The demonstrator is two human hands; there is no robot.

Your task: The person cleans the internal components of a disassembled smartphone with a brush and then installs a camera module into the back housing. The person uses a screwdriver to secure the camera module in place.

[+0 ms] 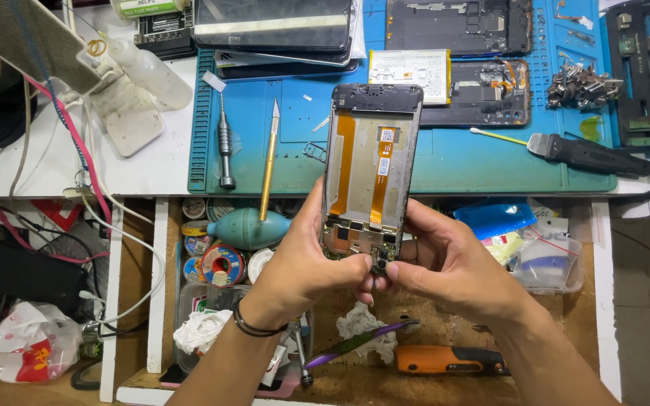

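An opened phone frame (370, 158) with orange flex cables and a bare circuit board at its near end is held upright over the drawer. My left hand (306, 259) grips its lower left edge, thumb on the board. My right hand (445, 259) holds the lower right edge, its fingertips pinching at the small camera part near the bottom of the frame. A black band circles my left wrist.
A blue work mat (453, 162) carries a screwdriver (225, 146), a yellow craft knife (268, 162), a battery (409, 74), another opened phone (487, 94), loose screws (581, 84) and a black scraper (588, 154). The open drawer (159, 301) holds a teal air blower (246, 228), solder spools, tissues and an orange-handled tool (445, 359).
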